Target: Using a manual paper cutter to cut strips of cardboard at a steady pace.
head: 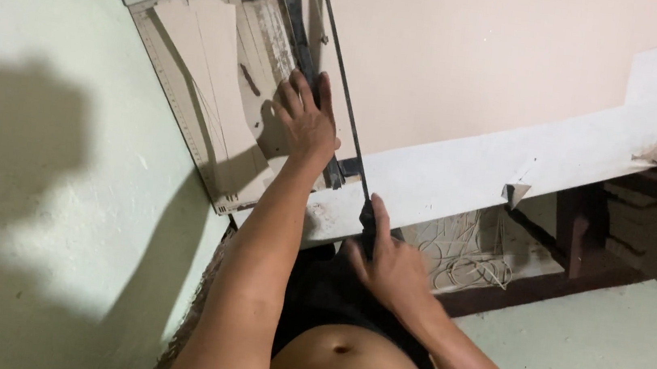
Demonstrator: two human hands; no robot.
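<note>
Head view, looking down, frame tilted. I see a guillotine paper cutter (194, 73) lying at about 11 o'clock, its ruled base board partly on the white counter (509, 167) and partly over the pale green floor. Beige card sheets (211, 58) lie on the board, long narrow pieces fanned side by side.

Left hand (307, 117): flat, fingers spread fairly wide, pressing down on the sheets right beside the cutting edge, near 12 o'clock from the body. It grips nothing; palm down, fingertips pointing up the frame.

Right hand (389, 264): closed around the black handle of the cutter's blade arm (340, 72), at about 1 o'clock from the belly. The arm runs as a thin dark bar from the handle up to the top edge of the frame, passing just right of the left hand. I cannot tell how far the blade stands off the board.

A large beige sheet (480, 54) covers the counter at 1 to 2 o'clock. Below the counter edge, at 3 o'clock, a heap of thin pale offcut strips (467, 256) lies beside a dark wooden frame (583, 236). Strong shadow of the person falls at 9 o'clock on the floor.
</note>
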